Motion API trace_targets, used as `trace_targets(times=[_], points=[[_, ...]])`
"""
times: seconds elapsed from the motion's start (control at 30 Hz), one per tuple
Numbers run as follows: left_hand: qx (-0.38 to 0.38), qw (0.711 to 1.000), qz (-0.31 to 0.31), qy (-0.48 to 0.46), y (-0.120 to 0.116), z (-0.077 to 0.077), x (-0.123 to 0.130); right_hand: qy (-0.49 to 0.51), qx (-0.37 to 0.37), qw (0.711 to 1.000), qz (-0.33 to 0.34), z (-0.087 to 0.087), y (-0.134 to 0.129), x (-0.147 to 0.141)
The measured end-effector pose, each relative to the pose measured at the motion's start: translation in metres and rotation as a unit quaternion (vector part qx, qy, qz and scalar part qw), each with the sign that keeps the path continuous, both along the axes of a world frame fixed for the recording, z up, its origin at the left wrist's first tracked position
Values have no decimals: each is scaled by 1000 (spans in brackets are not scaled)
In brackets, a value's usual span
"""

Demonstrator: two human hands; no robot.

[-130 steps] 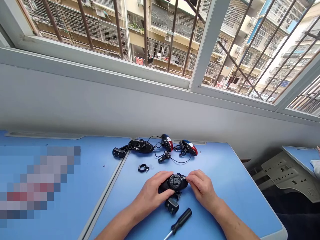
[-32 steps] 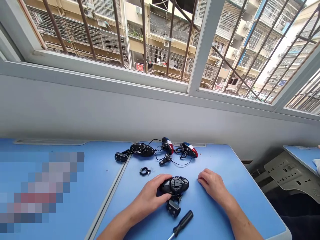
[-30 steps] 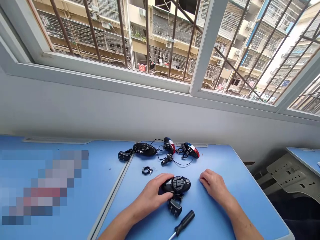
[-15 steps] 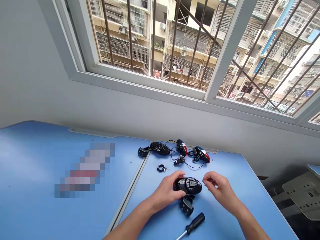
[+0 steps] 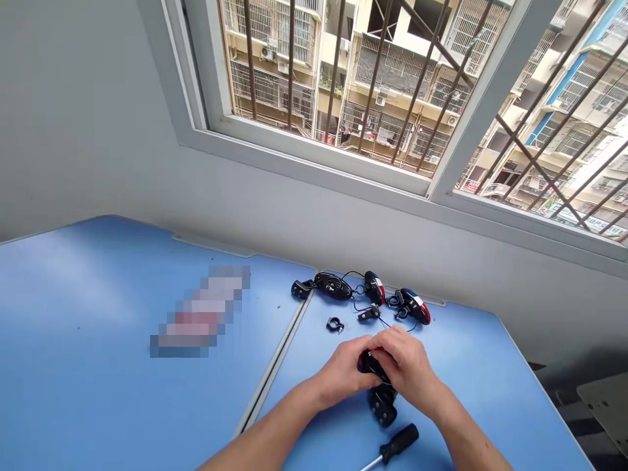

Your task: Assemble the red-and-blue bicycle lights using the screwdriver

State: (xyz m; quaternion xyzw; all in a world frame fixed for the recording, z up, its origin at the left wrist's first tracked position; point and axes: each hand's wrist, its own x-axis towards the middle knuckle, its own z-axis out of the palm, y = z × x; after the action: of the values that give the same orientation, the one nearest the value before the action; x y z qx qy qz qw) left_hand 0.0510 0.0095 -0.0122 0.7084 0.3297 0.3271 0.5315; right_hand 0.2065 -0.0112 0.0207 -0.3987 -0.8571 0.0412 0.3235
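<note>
My left hand [image 5: 343, 371] is closed round the left end of a black, oval bicycle horn [image 5: 376, 367], thumb on the near side. Over the top and right of the same horn curls my right hand [image 5: 407, 366], its fingers meeting the left ones and covering most of the casing. What the right fingertips press on is hidden. Below the horn hangs or lies a black part with round buttons [image 5: 383, 407], close to the table. A screwdriver [image 5: 400, 443] with a black handle lies just in front of it, its shaft pointing to the lower left.
Along the back of the blue table [image 5: 206, 412] lie another oval horn [image 5: 333, 286] and two horns with red, white and blue fronts [image 5: 375, 288], joined by thin cables. A loose black clamp ring [image 5: 335, 325] sits before them. A blurred-out item [image 5: 201, 311] lies left of the table seam.
My right hand has moved left from beside the horn onto it, now covering its upper face. My left hand keeps its hold. The whole view has shifted slightly.
</note>
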Motion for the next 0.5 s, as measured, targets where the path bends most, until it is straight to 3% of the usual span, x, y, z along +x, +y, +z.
trace_targets(times=[0.2, 0.5], points=[[-1, 1000, 1, 4, 0, 2, 0, 6, -22, 1000, 3, -8, -7, 4], [1, 1000, -6, 10, -1, 4, -1, 27, 26, 999, 0, -20, -8, -4]])
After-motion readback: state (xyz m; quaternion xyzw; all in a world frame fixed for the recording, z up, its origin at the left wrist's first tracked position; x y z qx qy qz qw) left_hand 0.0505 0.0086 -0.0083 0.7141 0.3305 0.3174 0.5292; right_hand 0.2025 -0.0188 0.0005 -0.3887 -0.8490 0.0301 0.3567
